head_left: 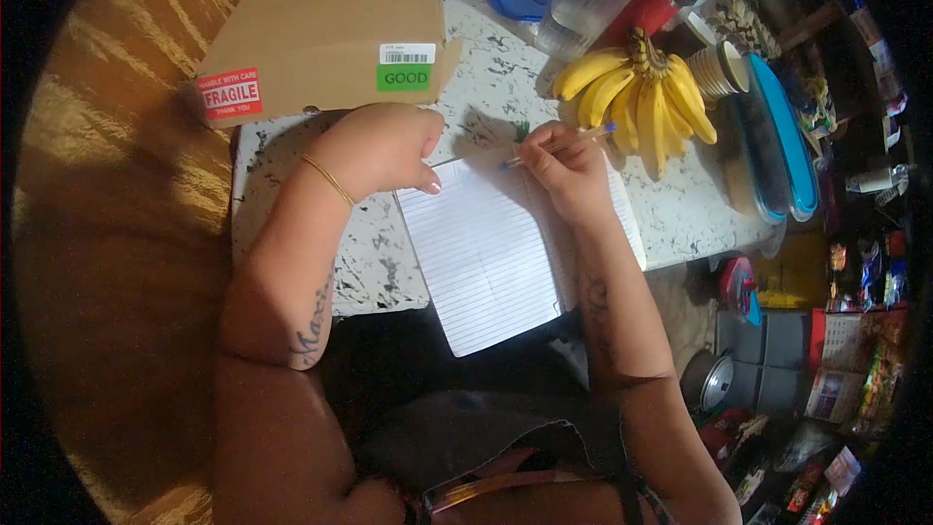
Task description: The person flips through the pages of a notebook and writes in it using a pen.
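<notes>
An open notebook (481, 243) with ruled pages lies tilted at the table's front edge, its lower part reaching over the edge. My right hand (571, 170) is closed around a ballpoint pen (559, 146) with a clear barrel and blue ends. Its tip is over the upper part of the notebook, near the fold, and I cannot tell whether it touches the paper. At the notebook's upper left corner is my left hand (389, 148), with curled fingers and the thumb on the page edge. The fingertips are partly hidden. No writing can be made out on the visible page.
A cardboard box (321, 34) with FRAGILE and GOOD stickers sits at the back left. Bananas (641, 102) lie beyond my right hand, near stacked paper cups (717, 71), a clear plastic container (598, 0) and a blue-lidded tub (777, 136). Crowded shelves stand right.
</notes>
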`<control>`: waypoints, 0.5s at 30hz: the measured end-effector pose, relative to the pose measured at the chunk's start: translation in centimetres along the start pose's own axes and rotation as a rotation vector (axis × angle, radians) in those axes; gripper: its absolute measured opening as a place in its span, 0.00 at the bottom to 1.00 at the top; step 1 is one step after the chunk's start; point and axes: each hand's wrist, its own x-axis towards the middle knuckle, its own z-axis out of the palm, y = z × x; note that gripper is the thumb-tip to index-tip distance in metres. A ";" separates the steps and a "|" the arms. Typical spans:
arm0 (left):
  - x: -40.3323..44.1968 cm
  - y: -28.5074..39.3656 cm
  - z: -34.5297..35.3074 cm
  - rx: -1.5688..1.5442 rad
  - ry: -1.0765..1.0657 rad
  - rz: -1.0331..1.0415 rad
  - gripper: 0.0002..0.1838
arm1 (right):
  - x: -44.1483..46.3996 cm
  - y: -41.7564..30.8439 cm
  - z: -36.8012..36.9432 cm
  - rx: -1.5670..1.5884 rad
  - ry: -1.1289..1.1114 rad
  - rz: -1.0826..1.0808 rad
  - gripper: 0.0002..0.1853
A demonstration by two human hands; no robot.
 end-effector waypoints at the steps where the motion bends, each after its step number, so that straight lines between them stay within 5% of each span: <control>1: 0.0 0.0 -0.1 0.008 -0.008 -0.009 0.21 | 0.0 0.2 0.0 -0.018 -0.001 -0.004 0.05; 15: 0.2 -0.1 0.1 0.005 -0.008 -0.005 0.23 | -0.1 -0.3 0.8 -0.180 -0.048 0.020 0.03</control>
